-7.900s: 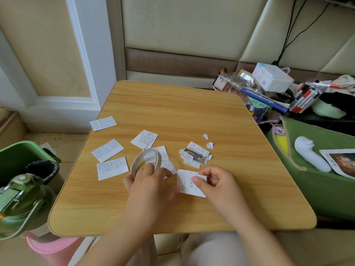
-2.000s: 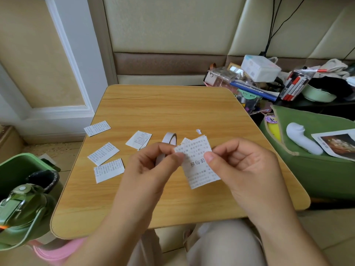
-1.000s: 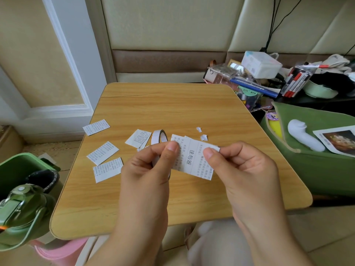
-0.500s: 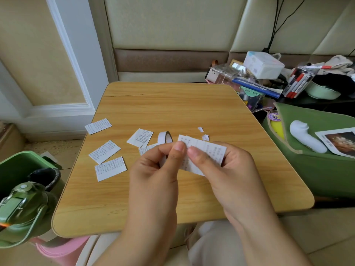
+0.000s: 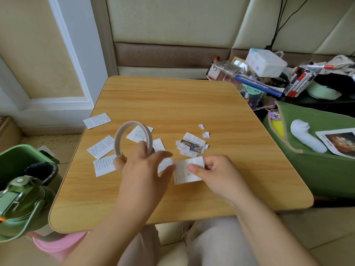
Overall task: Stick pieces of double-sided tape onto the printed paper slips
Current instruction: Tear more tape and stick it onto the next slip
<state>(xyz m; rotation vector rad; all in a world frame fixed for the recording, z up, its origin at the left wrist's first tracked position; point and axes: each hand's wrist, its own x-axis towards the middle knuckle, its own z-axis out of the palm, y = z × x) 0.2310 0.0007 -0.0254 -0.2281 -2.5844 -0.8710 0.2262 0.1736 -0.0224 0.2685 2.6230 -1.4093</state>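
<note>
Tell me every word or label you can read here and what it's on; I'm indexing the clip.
None reads reliably.
Held slip: print blurred.
Slips on the table: rows of print too small.
Blue box: white lettering upside down, illegible.
Round sticker on green bag: too small.

white printed slips (image 5: 188, 170), wood-grain table (image 5: 172, 104)

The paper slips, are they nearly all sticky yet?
Hard to say what is done: no tape shows on any slip. In hand now: the right hand pinches one paper slip, and the left hand holds the tape roll. Probably still left: three slips at the table's left and the small pile beyond the hands.
</note>
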